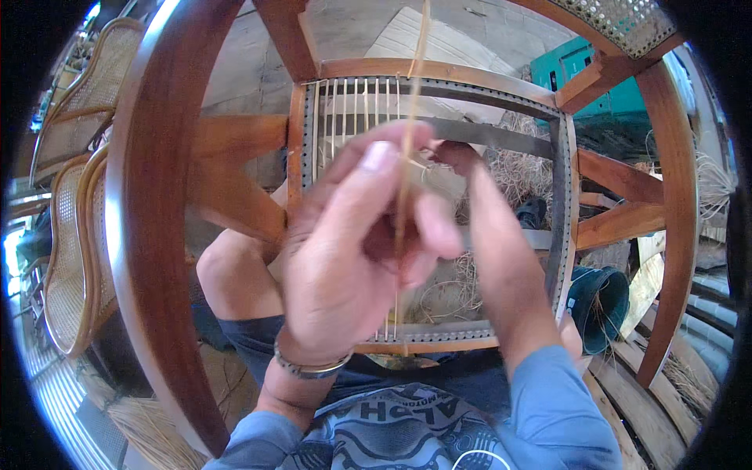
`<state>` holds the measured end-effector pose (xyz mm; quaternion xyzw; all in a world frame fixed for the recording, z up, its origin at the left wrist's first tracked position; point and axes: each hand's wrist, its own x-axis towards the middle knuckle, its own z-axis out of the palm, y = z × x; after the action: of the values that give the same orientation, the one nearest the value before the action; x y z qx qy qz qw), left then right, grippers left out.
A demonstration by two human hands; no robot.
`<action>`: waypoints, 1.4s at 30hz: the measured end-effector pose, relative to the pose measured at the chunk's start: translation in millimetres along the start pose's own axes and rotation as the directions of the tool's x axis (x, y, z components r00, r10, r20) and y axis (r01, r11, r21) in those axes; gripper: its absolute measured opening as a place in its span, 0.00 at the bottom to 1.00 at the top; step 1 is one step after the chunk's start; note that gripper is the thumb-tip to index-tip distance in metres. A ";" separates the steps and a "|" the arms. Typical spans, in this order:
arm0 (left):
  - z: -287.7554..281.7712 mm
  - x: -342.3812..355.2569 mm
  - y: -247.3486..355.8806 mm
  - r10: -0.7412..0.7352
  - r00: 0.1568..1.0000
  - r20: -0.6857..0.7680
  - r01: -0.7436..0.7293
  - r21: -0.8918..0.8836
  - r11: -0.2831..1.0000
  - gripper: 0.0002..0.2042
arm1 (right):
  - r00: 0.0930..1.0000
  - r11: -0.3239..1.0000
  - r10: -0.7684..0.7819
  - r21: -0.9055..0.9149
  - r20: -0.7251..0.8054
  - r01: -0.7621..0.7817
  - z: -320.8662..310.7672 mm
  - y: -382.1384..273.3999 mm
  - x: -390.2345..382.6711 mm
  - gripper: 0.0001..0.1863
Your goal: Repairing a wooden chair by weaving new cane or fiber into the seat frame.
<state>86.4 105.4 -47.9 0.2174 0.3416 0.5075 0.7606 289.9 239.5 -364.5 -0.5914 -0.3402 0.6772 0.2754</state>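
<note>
My left hand (345, 235), with a bracelet (309, 366) at the wrist, is raised over the chair frame. Its fingers curl round a thin strand of cane (421, 47), blurred by motion. That strand runs from the top of the view down past the palm toward the near rail. My right hand (457, 154) reaches in beyond the left one; its fingers are mostly hidden. Below both hands lies the wooden seat frame (462, 72), its rails lined with small holes. Several parallel cane strands (354, 102) are strung across its left part, and the right part is open.
Thick wooden legs rise at the left (149, 211) and right (674, 180). Caned chairs (74, 258) stand at far left. A dark green bucket (599, 305) sits at right, near a teal box (576, 86). Tangled cane scraps (521, 164) lie on the floor beneath the frame.
</note>
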 end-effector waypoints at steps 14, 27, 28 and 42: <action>-33.3 10.3 6.3 0.128 0.992 0.000 -0.128 -0.044 0.991 0.29 | 0.921 0.805 -0.263 0.592 0.288 0.044 44.1 -21.7 59.1 0.17; -51.8 48.1 -53.3 0.037 0.996 -0.082 -0.006 0.353 0.936 0.19 | 0.863 0.772 -0.322 0.636 0.389 0.001 32.4 8.9 66.2 0.21; -53.4 47.4 -53.2 0.042 0.995 -0.085 -0.008 0.359 0.933 0.19 | 0.865 0.769 -0.334 0.639 0.373 0.021 40.3 -3.0 68.7 0.21; -63.5 80.8 -61.6 0.083 0.993 -0.084 -0.034 0.469 0.883 0.15 | 0.862 0.760 -0.382 0.644 0.333 0.088 25.9 -11.9 60.7 0.18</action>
<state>98.1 154.7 -156.6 0.3780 0.4850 0.4435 0.6521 254.9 290.4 -390.6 -0.2508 -0.2308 0.8251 0.4505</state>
